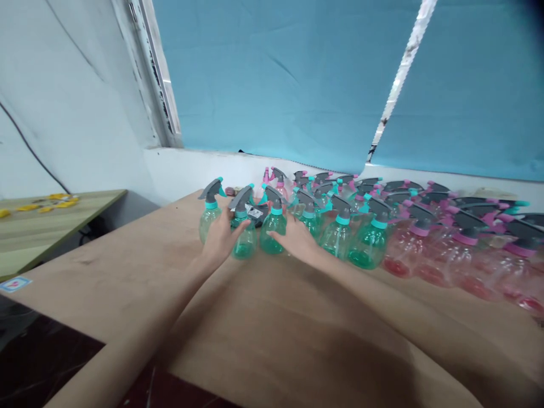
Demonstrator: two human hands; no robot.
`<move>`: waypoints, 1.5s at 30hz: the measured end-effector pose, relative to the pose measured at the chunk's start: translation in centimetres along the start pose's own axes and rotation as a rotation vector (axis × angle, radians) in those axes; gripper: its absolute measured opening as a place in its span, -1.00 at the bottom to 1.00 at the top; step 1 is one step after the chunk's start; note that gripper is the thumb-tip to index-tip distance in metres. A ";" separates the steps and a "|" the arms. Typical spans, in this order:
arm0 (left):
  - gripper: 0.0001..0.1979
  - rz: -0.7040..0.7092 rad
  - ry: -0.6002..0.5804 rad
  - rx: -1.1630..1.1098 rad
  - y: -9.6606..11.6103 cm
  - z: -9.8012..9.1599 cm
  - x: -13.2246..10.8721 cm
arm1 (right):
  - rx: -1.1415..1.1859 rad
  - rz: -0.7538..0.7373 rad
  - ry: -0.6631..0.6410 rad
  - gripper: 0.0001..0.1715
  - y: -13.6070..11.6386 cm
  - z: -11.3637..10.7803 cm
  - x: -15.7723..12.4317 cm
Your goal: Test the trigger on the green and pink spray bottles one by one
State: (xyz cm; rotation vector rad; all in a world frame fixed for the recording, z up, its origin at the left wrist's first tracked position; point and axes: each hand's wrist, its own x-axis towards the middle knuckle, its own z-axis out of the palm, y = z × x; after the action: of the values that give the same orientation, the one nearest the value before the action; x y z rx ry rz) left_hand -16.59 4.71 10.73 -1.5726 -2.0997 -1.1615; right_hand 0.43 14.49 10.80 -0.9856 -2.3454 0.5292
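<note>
Left hand (219, 238) clasps one green bottle (243, 249); right hand (298, 238) clasps the next bottle (268, 242) | both upright on the table (255, 334), front row | we cup round bodies, probably for steadiness

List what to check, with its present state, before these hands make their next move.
1. Left hand at a green bottle, thumb in front of it: ok.
2. Right hand at the neighbouring green bottle, thumb in front of it: ok.
3. Both these bottles upright on the wooden table: ok.
4. Firm grip on either: cannot tell; the far fingertips are hidden.
5. Free space beyond the right hand: not ok; a third green bottle stands close behind.
6. Dark item behind them identifiable: cannot tell; partly hidden.
</note>
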 end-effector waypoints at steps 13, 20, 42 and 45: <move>-0.54 -0.007 -0.053 0.064 0.0 0.9 1.7 | 0.073 0.025 -0.019 -0.05 -0.3 1.2 1.5; -0.50 0.006 -0.035 0.091 0.6 0.6 1.2 | 0.063 0.019 -0.020 -0.06 -0.2 1.2 1.6; -0.36 -0.089 -0.205 -0.286 10.1 -1.2 -5.4 | -0.163 -0.235 -0.062 -0.14 -1.5 -2.7 -8.2; -0.51 -0.075 -0.232 -0.379 12.6 0.0 -5.4 | -0.204 -0.291 -0.023 -0.13 -0.3 -3.9 -10.4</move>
State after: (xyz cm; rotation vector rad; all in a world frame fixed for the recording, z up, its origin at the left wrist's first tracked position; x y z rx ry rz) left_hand -3.25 2.14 12.75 -1.8856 -2.1919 -1.5430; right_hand 8.82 7.18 10.65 -0.7058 -2.5431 0.1910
